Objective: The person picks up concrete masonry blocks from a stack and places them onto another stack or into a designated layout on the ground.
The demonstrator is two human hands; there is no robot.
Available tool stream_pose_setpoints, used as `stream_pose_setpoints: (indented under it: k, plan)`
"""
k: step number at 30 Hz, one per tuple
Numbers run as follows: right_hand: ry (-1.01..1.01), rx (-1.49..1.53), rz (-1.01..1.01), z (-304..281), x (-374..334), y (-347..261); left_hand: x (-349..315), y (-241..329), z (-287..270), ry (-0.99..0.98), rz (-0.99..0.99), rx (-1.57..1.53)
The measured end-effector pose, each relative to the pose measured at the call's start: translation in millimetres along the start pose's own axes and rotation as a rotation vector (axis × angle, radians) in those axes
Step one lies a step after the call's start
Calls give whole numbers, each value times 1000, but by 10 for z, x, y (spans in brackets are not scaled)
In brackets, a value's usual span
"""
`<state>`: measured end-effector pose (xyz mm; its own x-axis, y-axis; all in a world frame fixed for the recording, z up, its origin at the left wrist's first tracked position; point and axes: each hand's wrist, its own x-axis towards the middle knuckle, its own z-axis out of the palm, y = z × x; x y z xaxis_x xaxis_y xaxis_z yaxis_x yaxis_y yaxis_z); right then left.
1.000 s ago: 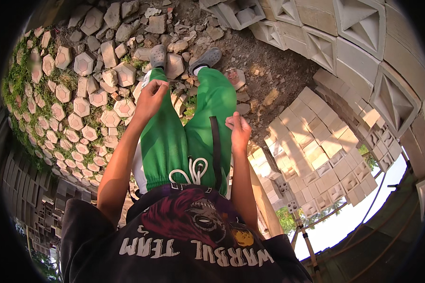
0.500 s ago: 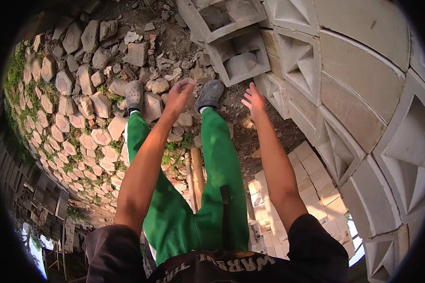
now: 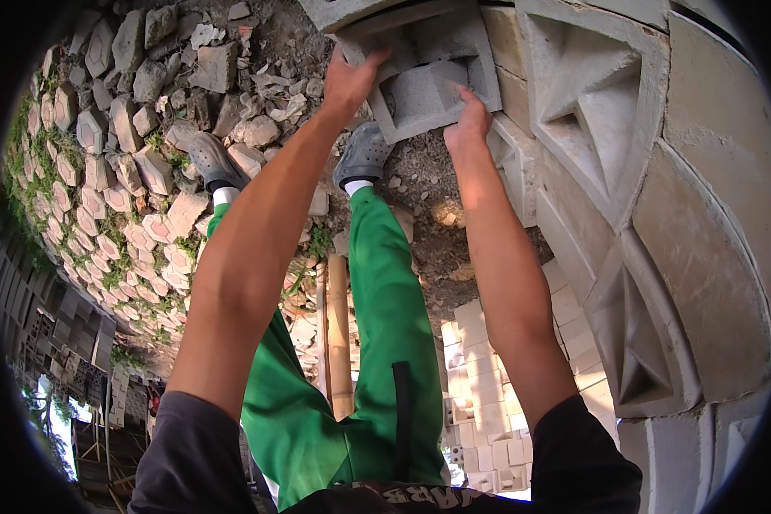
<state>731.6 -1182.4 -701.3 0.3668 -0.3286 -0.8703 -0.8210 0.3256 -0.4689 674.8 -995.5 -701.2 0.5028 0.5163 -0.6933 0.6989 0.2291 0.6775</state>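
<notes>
A grey concrete breeze block (image 3: 400,128), with a square frame and a recessed middle, stands at the top, just past my right shoe. My left hand (image 3: 351,86) is closed round its left side, the thumb reaching over the rim and the other fingers partly hidden. At the lower right corner of the same block, my right hand (image 3: 469,127) is closed too. One finger lies over the rim, and the rest curl at the edge, partly out of sight. Another concrete block (image 3: 325,10) adjoins it at the top edge of the view.
A tall stack of patterned concrete blocks (image 3: 591,94) rises along the right. Rubble and broken stones (image 3: 218,68) cover the ground at upper left, with rows of hexagonal pavers (image 3: 158,227) below. A wooden pole (image 3: 338,334) lies between my legs. Pale blocks (image 3: 488,385) are piled behind.
Both hands have moved forward from above the ground onto the breeze block and closed on its left side and lower right corner. The view has shifted a little.
</notes>
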Motion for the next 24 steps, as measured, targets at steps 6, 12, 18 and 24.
stream_pose_setpoints:
  k: [6, 12, 18, 24]
  plan:
    - [-154, 47, -25, -196, -241, 76, -428, 157, -135, -6, -18, -172]
    - [-322, 66, 201, -987, -825, 333, -1462, -102, -695, -58, 41, -495]
    - [-384, -4, 209, -1200, -2223, 521, -2346, -175, -1422, 127, -264, -1021]
    - [-438, -136, 206, -890, -2906, 646, -2786, -61, -2092, 342, -183, -975]
